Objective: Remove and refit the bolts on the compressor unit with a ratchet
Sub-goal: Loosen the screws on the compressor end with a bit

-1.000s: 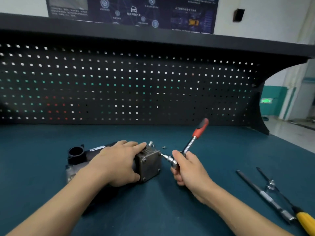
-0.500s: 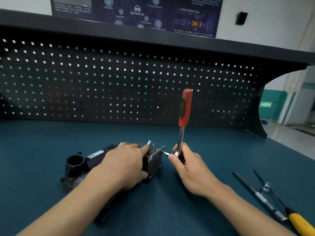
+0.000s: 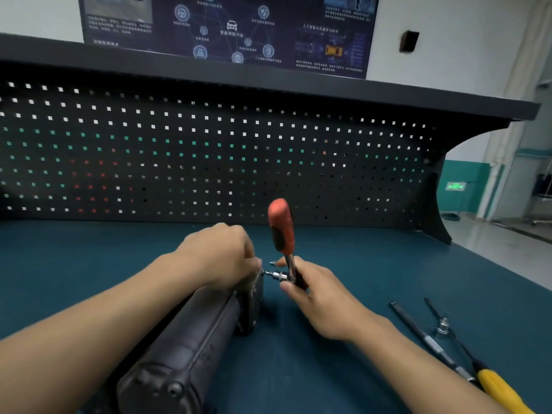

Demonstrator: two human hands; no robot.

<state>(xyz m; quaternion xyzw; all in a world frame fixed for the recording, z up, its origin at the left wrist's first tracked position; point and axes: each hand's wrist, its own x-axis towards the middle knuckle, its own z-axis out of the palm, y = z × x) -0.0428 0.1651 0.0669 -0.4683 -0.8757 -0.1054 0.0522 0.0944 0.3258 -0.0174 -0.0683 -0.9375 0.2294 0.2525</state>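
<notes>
Starting at the near edge of the bench [image 3: 373,258]: compressor unit [image 3: 191,348] lies lengthwise, its dark body running from the near-left corner toward the middle, end plate [image 3: 254,297] at the far end. Near-right corner: extension bar [image 3: 427,342] and yellow-handled screwdriver [image 3: 501,389], well apart from the work.

Mid-bench: left hand [image 3: 221,258] clamped over the top of the end plate, fingers curled round it, somewhat blurred. Right hand [image 3: 316,297] wraps thumb and fingers round the head of the ratchet [image 3: 280,231]. Red handle stands upright, socket [image 3: 280,276] levelled at the plate's upper corner; tip touching or just shy, cannot tell. One loose bolt [image 3: 271,263] on the mat just beyond the socket.

Judgement: a bolt is being driven or freed. Keep the socket square on the head, push inward with the palm, brace the unit against twist. Handle has free swing toward the pegboard [image 3: 209,159] and rightward; left knuckles crowd the leftward arc. Mind the loose bolt.
</notes>
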